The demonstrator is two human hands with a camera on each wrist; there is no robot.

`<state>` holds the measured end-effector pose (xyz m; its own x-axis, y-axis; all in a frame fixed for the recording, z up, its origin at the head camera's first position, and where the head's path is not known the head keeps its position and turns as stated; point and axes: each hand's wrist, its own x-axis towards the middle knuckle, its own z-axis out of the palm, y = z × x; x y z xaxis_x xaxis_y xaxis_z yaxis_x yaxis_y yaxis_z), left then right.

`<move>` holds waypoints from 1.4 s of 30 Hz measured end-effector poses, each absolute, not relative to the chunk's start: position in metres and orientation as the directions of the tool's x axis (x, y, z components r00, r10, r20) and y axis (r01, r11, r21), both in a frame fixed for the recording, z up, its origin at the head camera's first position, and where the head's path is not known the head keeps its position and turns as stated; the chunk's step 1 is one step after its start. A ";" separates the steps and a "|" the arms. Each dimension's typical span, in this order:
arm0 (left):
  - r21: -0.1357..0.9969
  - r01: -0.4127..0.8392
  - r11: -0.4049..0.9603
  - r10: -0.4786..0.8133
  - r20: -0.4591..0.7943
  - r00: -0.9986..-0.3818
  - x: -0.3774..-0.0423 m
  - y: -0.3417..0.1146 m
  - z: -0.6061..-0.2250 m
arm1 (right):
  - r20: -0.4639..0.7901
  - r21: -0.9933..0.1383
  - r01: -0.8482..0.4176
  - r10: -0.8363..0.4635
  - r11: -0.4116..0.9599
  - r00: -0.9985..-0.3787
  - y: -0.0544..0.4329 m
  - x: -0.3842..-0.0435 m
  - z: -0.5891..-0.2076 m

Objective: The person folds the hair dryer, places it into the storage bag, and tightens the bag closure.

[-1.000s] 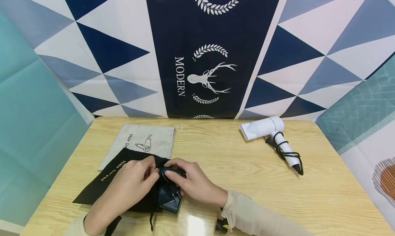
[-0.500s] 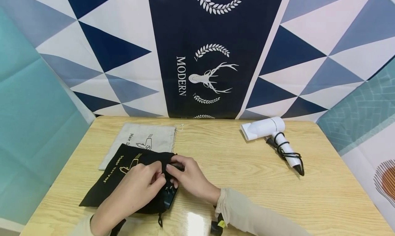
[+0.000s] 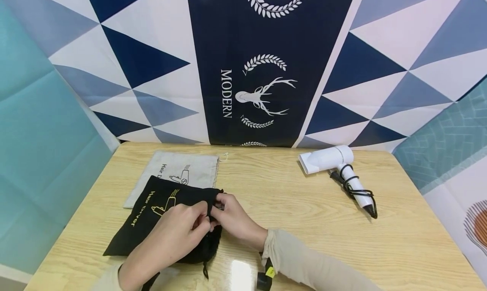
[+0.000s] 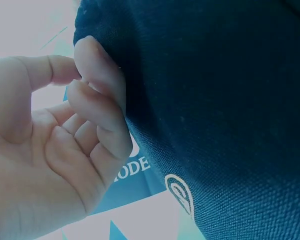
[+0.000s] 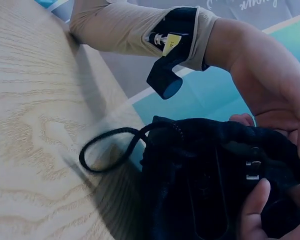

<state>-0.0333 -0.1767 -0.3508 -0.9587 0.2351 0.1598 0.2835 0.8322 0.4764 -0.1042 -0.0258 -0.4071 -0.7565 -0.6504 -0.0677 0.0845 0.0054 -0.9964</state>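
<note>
A black drawstring bag (image 3: 133, 223) with gold "Hair Dryer" lettering lies at the left front of the table. My left hand (image 3: 175, 229) pinches the edge of its mouth, and in the left wrist view that thumb and finger meet at the cloth. A black hair dryer (image 5: 207, 200) sits inside the bag, mostly hidden by it; the metal plug prongs (image 5: 252, 171) show in the opening. My right hand (image 3: 237, 221) reaches into the mouth from the right, fingers bent at the dryer's end with the thumb beside the prongs. A cord loop (image 5: 107, 150) hangs out of the bag.
A light grey cloth bag (image 3: 152, 172) with a dryer print lies flat, partly under the black bag. A white hair dryer (image 3: 327, 159) with its black cord (image 3: 355, 191) wrapped round the handle rests at the right back. A patterned cloth wall (image 3: 251, 71) stands behind the table.
The bag's mouth has been drawn rightward over the black dryer, whose nozzle and prongs are now hidden in the head view. Both hands stay at the mouth; the white dryer lies as before.
</note>
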 end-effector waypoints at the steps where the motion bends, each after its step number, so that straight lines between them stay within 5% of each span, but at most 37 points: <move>1: 0.473 0.288 0.833 0.237 0.165 -0.957 -0.033 -0.176 -0.351 | -0.078 -0.996 0.090 -0.646 0.014 -0.759 -0.026 -0.104 -0.407; 11: 0.437 0.308 0.845 0.237 0.210 -0.949 -0.034 -0.174 -0.352 | -0.083 -0.997 0.067 -0.636 0.049 -0.767 -0.036 -0.106 -0.409; 23: 0.432 0.321 0.843 0.250 0.214 -0.944 -0.034 -0.174 -0.355 | -0.181 -0.950 0.304 -0.681 -0.065 -0.710 -0.040 -0.108 -0.419; 42: 0.419 0.385 0.822 0.298 0.258 -0.919 -0.031 -0.169 -0.356 | -0.203 -0.925 0.370 -0.716 -0.083 -0.668 -0.052 -0.107 -0.427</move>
